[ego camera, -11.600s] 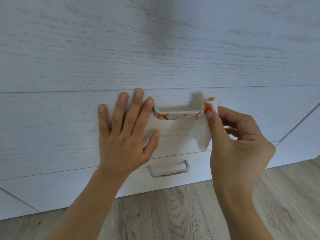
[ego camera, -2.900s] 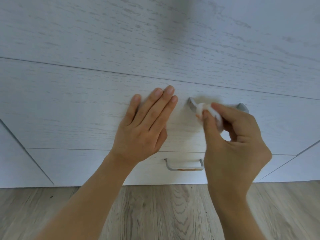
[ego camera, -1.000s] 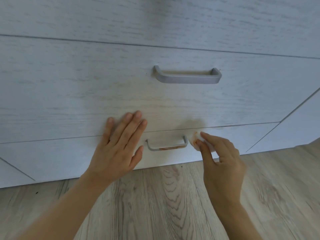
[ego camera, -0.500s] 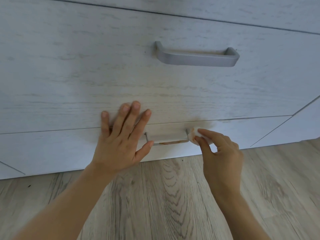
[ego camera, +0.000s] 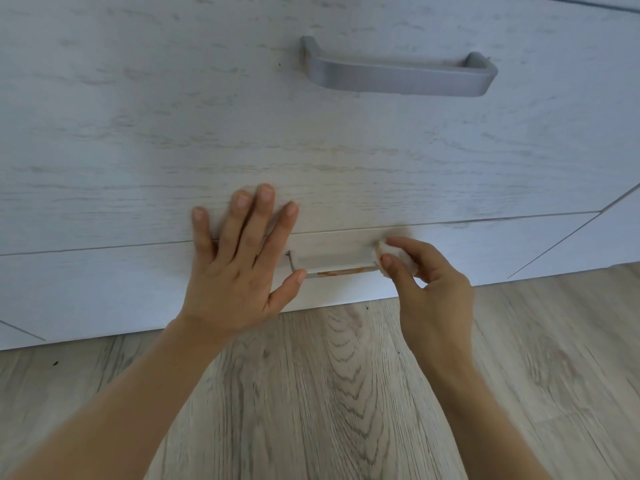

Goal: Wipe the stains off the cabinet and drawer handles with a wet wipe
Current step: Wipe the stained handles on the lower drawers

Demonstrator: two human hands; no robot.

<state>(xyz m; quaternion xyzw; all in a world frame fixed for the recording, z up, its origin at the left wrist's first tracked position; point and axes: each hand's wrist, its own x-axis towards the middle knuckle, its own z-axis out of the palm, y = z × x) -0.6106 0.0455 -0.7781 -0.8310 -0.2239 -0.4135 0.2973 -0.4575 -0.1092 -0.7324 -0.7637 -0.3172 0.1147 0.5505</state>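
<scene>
1. Left hand (ego camera: 239, 271): flat against the white wood-grain drawer fronts (ego camera: 138, 140), fingers straight and spread wide, holding nothing; fingertips reaching over the seam between the upper and the bottom drawer, thumb tip touching the left end of the lower handle (ego camera: 332, 268).
2. Right hand (ego camera: 429, 289): curled round a bunched wet wipe (ego camera: 391, 256), pinched between thumb and fingers and pressed to the right end of the lower handle.
3. Wet wipe: white, with a faint orange tint at the edge nearest the handle; mostly hidden inside the fingers.
4. Lower handle: pale, narrow bar on the bottom drawer, just above the floor (ego camera: 346, 393); orange-brown stain (ego camera: 341, 271) smeared along its underside edge, between the two hands.
5. Upper handle (ego camera: 398, 72): grey, wider, on the drawer above, well apart from both hands; faint brownish traces near its left post and along the top of the bar.
6. Floor: light wood-look planks, running under both forearms.
</scene>
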